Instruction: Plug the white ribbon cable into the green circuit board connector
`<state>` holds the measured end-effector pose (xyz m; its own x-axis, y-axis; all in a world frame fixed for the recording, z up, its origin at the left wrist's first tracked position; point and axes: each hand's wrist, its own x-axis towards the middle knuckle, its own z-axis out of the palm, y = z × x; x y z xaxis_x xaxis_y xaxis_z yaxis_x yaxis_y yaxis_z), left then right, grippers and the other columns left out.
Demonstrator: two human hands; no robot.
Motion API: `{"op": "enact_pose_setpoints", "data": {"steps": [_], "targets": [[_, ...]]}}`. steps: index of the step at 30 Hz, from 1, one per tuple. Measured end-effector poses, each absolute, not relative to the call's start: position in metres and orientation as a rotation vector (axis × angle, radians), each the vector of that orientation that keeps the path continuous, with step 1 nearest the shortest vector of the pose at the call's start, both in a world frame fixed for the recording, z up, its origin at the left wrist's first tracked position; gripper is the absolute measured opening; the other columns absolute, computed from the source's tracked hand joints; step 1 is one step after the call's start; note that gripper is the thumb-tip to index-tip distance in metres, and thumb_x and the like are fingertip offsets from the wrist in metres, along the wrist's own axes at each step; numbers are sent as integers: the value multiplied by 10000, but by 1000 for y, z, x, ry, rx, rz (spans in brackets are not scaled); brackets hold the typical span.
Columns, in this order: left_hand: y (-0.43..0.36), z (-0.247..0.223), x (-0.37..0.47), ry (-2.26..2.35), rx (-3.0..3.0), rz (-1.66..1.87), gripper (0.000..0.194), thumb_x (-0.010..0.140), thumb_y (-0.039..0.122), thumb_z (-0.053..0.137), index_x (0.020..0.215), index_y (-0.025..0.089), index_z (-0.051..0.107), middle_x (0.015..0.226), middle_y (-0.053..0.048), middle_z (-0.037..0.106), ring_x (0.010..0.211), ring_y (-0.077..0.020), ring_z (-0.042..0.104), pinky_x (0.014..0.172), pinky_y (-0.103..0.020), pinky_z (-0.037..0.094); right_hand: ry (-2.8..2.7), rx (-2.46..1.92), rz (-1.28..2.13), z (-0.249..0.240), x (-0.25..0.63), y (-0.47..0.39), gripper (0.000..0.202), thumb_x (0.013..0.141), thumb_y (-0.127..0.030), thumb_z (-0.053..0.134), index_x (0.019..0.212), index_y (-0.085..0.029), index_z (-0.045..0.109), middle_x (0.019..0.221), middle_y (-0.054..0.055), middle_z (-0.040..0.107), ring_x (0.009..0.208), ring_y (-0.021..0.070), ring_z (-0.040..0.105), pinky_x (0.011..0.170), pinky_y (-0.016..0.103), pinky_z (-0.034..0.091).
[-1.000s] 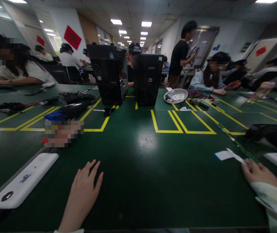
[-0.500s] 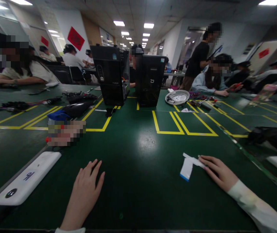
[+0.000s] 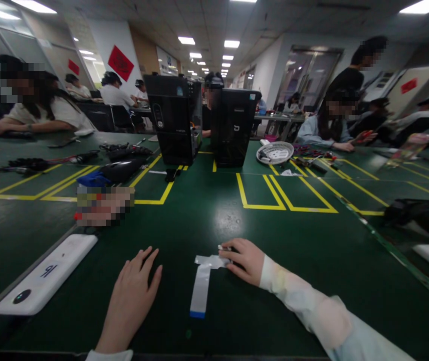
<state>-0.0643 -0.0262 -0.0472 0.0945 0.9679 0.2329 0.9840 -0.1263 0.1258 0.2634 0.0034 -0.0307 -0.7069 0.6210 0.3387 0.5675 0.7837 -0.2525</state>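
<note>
A white flat ribbon cable [image 3: 200, 288] with a blue end lies bent at an angle before me, its long leg pointing toward the near edge. My right hand [image 3: 245, 260] pinches the cable's right end between its fingers, which cover part of that end. My left hand [image 3: 135, 291] rests palm down on the green table [image 3: 173, 326], fingers stretched out, nothing in it. Between the left hand and the cable is a gap of bare tabletop.
On the left lies a white power-bank-like device [image 3: 47, 276] beside a blurred-out item [image 3: 105, 206]. Two black computer towers [image 3: 171, 120] stand at the back. A white basket [image 3: 274, 152] is to their right, yellow tape marks the table, and several people sit around.
My right hand has moved left with the ribbon cable, bringing it from the right side to the middle in front of me. My left hand has stayed in place.
</note>
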Motion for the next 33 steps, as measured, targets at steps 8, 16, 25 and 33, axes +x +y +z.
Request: {"op": "enact_pose_setpoints", "data": {"steps": [8,16,25,33], "targets": [[-25,-49,-64,-2022,-2259,-435,595,898,465,290,1320,119,528,1385,-152,504,1291,-307,446,1069,-502,340,-2651,-814,263,-27,226,-5,416,910,-390,460,1269,-193,540,1270,117,543,1159,242,482,949,435,425],[-25,-50,-64,-2030,-2267,-405,607,903,470,278,1327,110,522,1388,-160,496,1293,-320,438,1067,-516,335,-2727,-854,360,-13,228,-9,548,870,-463,510,1347,-195,483,1369,107,483,1242,263,412,1013,466,370],[-25,-51,-65,-2037,-2272,-356,618,905,472,262,1337,106,508,1399,-164,480,1305,-322,421,1067,-519,330,-2734,-853,408,-15,230,-7,636,839,-523,515,1383,-200,449,1414,98,447,1273,274,386,1043,470,334],[-26,-49,-64,-2019,-2256,-391,605,904,459,272,1321,101,525,1384,-166,497,1290,-318,440,1066,-512,338,-2709,-838,406,-24,243,-5,695,873,-556,461,1453,-198,323,1481,99,370,1348,247,327,1096,454,286]]}}
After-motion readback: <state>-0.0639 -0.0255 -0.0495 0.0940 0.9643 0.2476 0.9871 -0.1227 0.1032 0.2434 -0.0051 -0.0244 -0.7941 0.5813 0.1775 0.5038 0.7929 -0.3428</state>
